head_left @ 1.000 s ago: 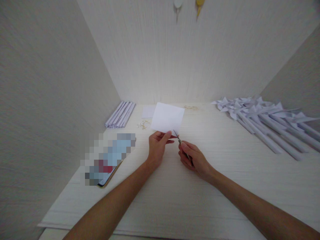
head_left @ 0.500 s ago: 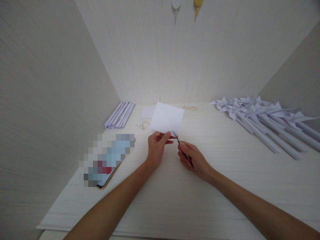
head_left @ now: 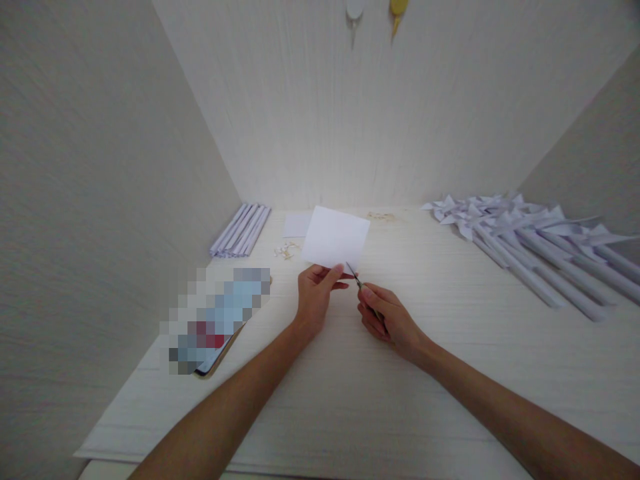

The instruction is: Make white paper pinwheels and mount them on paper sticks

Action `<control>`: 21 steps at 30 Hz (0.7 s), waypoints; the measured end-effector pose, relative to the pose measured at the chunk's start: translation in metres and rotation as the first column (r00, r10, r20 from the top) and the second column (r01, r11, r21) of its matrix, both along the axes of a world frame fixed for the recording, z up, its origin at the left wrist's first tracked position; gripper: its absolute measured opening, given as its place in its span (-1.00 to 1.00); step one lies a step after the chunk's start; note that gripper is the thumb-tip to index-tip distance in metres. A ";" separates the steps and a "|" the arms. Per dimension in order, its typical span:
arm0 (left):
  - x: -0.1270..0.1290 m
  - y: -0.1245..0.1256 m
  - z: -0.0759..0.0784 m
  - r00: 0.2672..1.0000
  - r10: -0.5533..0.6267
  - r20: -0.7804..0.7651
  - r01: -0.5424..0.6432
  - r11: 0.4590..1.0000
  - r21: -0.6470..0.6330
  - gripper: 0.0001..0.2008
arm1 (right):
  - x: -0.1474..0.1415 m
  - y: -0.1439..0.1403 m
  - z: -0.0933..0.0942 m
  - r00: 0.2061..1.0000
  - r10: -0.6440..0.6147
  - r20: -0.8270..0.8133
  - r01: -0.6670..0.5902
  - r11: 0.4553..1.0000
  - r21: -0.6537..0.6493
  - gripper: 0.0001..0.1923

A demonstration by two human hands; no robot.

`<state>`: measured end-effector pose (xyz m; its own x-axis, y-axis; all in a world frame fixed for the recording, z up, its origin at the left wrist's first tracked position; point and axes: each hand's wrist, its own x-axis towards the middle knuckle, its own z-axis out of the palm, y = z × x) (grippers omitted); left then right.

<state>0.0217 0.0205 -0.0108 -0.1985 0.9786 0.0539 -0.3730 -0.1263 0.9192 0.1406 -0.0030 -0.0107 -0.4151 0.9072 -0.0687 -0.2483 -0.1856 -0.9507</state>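
Little having shifted, the left hand [head_left: 313, 297] pinched the white paper [head_left: 336, 237] and the right hand [head_left: 393, 317] gripped scissors [head_left: 359, 283] at its near edge, work not visibly advanced.

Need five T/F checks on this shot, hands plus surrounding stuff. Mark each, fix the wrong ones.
1. The left hand holds the sheet. True.
2. The right hand holds nothing. False: it holds the scissors, blades toward the sheet's near edge.
3. The pinwheels lie to the right of the right hand. True.
4. The phone lies between the two hands. False: it lies to the left of the left hand; its screen is pixelated.
5. The tubes lie farther away than the phone. True.
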 end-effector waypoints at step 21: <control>-0.008 0.006 0.004 0.993 0.053 0.101 -0.049 0.998 -0.036 -0.78 | 0.001 -0.001 0.000 0.999 0.009 0.031 -0.009 1.000 0.014 -0.63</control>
